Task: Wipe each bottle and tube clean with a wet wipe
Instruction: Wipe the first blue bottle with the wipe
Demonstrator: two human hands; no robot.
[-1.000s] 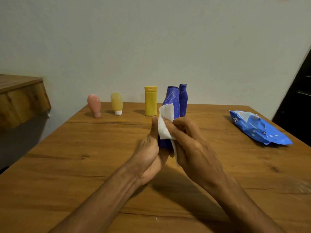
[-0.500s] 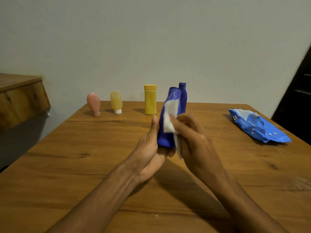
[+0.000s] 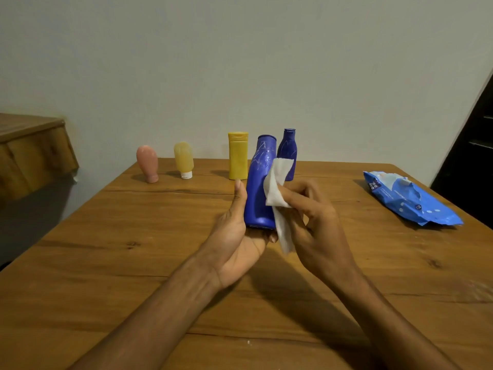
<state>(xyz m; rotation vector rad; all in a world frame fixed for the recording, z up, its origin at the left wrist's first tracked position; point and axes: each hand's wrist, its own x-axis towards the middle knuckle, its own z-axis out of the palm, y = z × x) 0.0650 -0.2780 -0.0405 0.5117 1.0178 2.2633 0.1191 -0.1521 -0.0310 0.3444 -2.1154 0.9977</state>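
A large blue bottle (image 3: pixel 258 188) is held tilted above the table by my left hand (image 3: pixel 237 236), thumb up along its left side. My right hand (image 3: pixel 312 217) grips a white wet wipe (image 3: pixel 277 190) pressed on the bottle's right side, with one end of the wipe hanging down. Along the table's far edge stand a pink tube (image 3: pixel 147 163), a pale yellow tube (image 3: pixel 184 159) on its white cap, a yellow bottle (image 3: pixel 238 155) and a smaller blue bottle (image 3: pixel 288 150), partly behind the held one.
A blue pack of wet wipes (image 3: pixel 408 201) lies at the right on the wooden table (image 3: pixel 133 236). A wooden ledge (image 3: pixel 29 148) juts out at the left. A wall stands behind the table, and a dark doorway is at the far right.
The wipe has slid from the bottle's front to its right side, exposing more of the blue surface. The bottle sits slightly more upright in my left hand.
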